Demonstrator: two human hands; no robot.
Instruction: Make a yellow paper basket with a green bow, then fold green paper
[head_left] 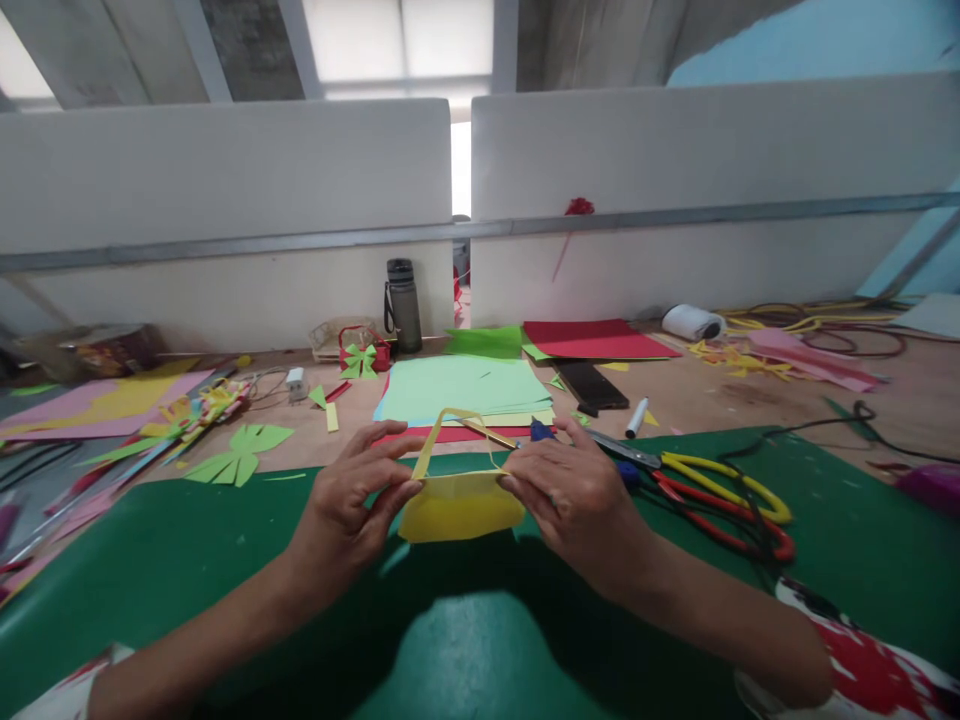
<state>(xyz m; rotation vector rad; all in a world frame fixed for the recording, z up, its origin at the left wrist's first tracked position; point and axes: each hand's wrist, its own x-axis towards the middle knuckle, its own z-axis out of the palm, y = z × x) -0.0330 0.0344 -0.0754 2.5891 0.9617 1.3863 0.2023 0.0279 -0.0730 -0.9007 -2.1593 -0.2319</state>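
A small yellow paper basket (461, 508) with a thin strip handle is held up above the green mat (454, 640). My left hand (358, 490) pinches its left upper corner, where one end of the handle meets the rim. On the opposite corner, my right hand (574, 490) has thumb and fingers closed at the other end of the handle. The handle arches up between both hands. Behind it lies a stack of pale green paper sheets (465, 388). Scissors with yellow and red handles (720, 490) rest just right of my right hand.
A dark bottle (403, 305) stands at the back beside a red paper basket with a green bow (362, 355). Red sheets (600, 338), a phone (591, 385) and a marker (637, 417) lie behind my right hand. Green paper petals (241, 452) and paper scraps are at left.
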